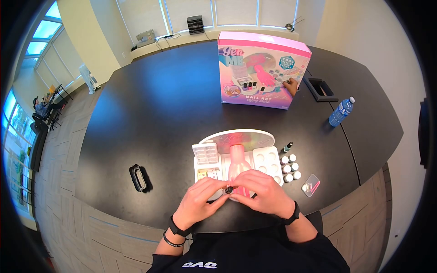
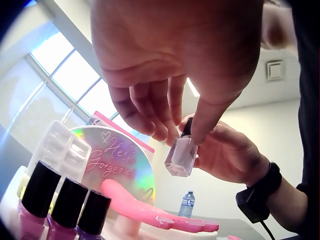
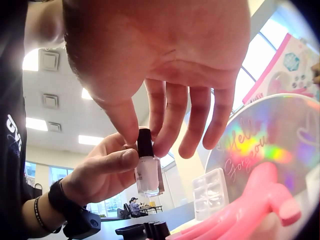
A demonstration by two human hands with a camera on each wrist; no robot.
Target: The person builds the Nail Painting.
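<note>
Both hands meet over the front of a white nail-art stand (image 1: 277, 176), around a small nail polish bottle (image 3: 150, 176) with a black cap and pale contents. My right hand (image 1: 266, 193) pinches the cap (image 3: 145, 142) between thumb and finger. From the other side, my left hand (image 1: 199, 201) grips the same bottle, its thumb against the glass and cap. Beneath them a pink plastic model hand (image 1: 236, 169) lies on the stand. A shiny "Hello Gorgeous" panel (image 2: 117, 160) rises behind it. Black-capped polish bottles (image 2: 70, 200) stand at the stand's left front.
Several white-capped pots (image 1: 287, 169) and a dark bottle (image 1: 287, 147) stand right of the stand, near a small clear packet (image 1: 311, 185). A black oval object (image 1: 138, 178) lies left. Further back are the nail-art box (image 1: 264, 70) and a water bottle (image 1: 341, 111).
</note>
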